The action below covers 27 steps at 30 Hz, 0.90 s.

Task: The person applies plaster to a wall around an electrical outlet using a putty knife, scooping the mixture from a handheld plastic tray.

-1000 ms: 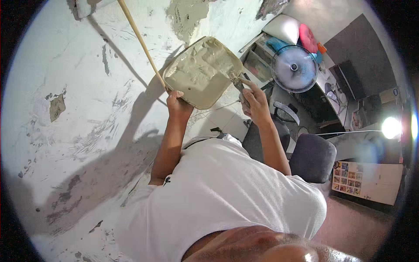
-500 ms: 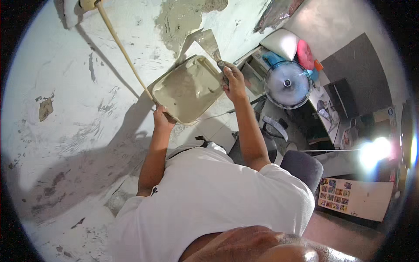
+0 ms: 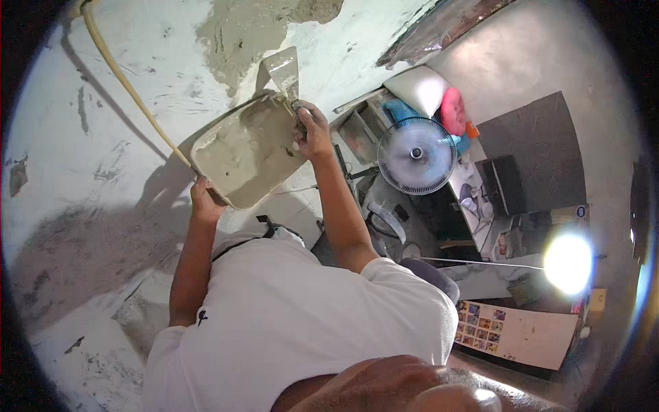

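My left hand point(image 3: 205, 199) is closed on the lower left corner of a shallow rectangular tray point(image 3: 241, 204), beige and smeared. Wet grey-beige plaster point(image 3: 247, 144) lies across the tray's inside. At the tray's right end, my right hand point(image 3: 314, 130) grips the dark handle of a putty knife point(image 3: 283, 71). Its wide, smeared metal blade points up, just beyond the tray's far right corner and in front of the wall. Part of the handle is hidden in my fingers.
A patchy white wall point(image 3: 130, 137) with a grey plastered area point(image 3: 240, 41) stands ahead and left. A yellowish cable point(image 3: 123, 81) runs down to behind the tray. On the right are a fan point(image 3: 417, 154), a white pillow point(image 3: 419, 90), a chair point(image 3: 391, 220) and a bright lamp point(image 3: 568, 264).
My view has turned, so the room, tray and hands sit further left in the picture. The putty knife's blade stands close to the tray's far edge, and both hands keep their grips.
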### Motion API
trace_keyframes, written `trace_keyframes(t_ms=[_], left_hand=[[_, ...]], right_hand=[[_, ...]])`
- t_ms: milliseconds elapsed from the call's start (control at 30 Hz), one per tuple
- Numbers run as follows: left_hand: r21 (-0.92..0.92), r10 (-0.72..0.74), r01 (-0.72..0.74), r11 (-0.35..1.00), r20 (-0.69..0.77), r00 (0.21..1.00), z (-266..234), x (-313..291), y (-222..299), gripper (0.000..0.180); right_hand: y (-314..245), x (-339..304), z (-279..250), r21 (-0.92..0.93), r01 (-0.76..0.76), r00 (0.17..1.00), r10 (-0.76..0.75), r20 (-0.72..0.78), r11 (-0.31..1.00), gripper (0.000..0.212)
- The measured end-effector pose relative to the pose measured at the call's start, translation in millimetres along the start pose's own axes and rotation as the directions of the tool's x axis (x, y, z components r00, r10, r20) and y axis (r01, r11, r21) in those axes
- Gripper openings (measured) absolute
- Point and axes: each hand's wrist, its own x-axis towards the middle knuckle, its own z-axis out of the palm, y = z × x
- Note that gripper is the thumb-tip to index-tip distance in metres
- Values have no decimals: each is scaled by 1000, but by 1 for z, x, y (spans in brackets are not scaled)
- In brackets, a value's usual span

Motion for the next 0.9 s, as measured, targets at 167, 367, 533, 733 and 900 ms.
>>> trace_keyframes(t_ms=[167, 367, 533, 733, 900], left_hand=[[-33, -34, 32, 999, -56, 998, -15, 6, -13, 54], [-194, -30, 47, 980, 91, 995, -55, 18, -26, 46], [498, 206, -271, 824, 181, 962, -43, 10, -30, 38], [888, 470, -419, 192, 291, 833, -16, 9, -33, 65], [873, 455, -447, 194, 324, 829, -4, 9, -27, 70]], right_hand=[[1, 11, -14, 36, 1, 992, -6, 130, 999, 16], [13, 22, 2, 212, -116, 968, 63, 244, 970, 13], [13, 30, 16, 238, -78, 973, 23, 229, 968, 13], [2, 33, 27, 273, -9, 980, -46, 195, 962, 12], [-15, 28, 39, 379, 49, 963, -145, 229, 924, 9]])
